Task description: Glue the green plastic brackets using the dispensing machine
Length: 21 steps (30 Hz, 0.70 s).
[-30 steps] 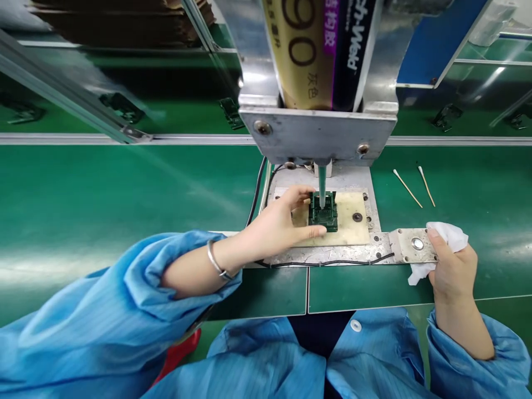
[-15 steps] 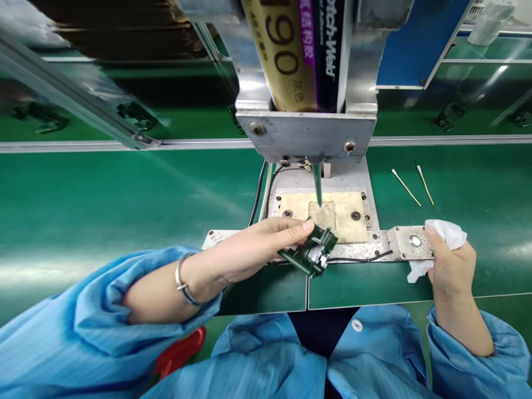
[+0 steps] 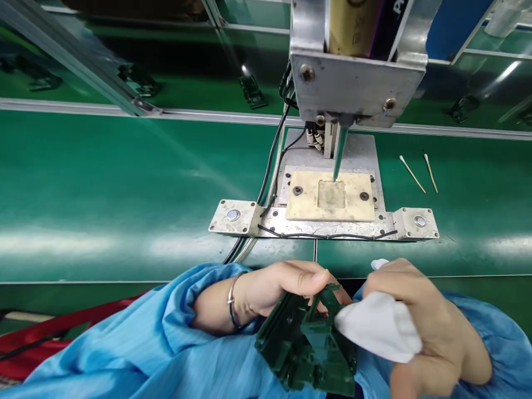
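Observation:
My left hand (image 3: 299, 282) grips a dark green moulded plastic part (image 3: 307, 343) by its upper edge, close to my body. The part has ribs and cut-outs and is tilted. My right hand (image 3: 436, 327) is closed round a crumpled white wipe (image 3: 380, 327), whose tip is at the part's right side; I cannot tell whether they touch. Beyond my hands stands a dispensing fixture with a cream block (image 3: 299, 208) that has a square recess. The green nozzle (image 3: 340, 152) points down at that recess.
Two metal button boxes (image 3: 235, 217) (image 3: 418, 223) flank the fixture. Two cotton swabs (image 3: 412, 174) (image 3: 431, 173) lie on the green bench (image 3: 124, 188) at the right. Black cables (image 3: 272, 160) run left of the fixture. Behind a metal rail, several dark green parts (image 3: 252, 91) are spread out.
My left hand has brought the green part down from the fixture towards my body. My right hand has left the right button box and carried the wipe to the part. The view has shifted.

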{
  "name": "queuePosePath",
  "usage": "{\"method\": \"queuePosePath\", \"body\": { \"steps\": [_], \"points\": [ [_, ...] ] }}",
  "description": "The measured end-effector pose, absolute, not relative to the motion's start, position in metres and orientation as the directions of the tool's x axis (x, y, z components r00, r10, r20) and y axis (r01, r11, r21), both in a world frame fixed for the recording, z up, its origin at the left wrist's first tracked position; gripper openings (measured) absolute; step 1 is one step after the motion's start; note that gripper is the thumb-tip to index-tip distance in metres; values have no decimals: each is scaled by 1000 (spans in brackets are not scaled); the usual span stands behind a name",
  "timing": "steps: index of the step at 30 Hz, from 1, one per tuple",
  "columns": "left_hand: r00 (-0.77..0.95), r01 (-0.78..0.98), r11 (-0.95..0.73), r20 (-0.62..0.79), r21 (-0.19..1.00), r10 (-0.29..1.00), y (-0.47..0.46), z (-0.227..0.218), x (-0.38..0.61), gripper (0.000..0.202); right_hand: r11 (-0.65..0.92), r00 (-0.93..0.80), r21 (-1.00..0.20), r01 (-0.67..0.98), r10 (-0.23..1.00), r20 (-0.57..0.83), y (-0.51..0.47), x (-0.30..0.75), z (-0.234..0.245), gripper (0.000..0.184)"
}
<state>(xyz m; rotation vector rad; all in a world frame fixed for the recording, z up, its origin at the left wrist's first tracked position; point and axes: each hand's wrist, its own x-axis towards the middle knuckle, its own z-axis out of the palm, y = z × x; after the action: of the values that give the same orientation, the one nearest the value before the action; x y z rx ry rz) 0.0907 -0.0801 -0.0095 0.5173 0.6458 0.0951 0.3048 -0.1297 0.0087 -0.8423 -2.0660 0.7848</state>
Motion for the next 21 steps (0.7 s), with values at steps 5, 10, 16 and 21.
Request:
{"method": "queuePosePath", "body": {
  "steps": [5,10,16,21],
  "points": [
    [823,185,802,-536,568,190,-82,-8,94,60,749,-618,-605,271,617,487,-116,282,13,61],
    [850,186,723,-478,665,222,-82,-10,90,60,747,-619,-602,282,621,481,-128,295,13,56],
    [886,136,730,-412,670,213,-84,-9,89,58,703,-526,-635,319,689,498,-125,290,17,55],
    [829,-144,551,-204,822,521,-85,5,81,52,620,-250,-638,456,778,577,-137,309,-4,26]
  ]
}}
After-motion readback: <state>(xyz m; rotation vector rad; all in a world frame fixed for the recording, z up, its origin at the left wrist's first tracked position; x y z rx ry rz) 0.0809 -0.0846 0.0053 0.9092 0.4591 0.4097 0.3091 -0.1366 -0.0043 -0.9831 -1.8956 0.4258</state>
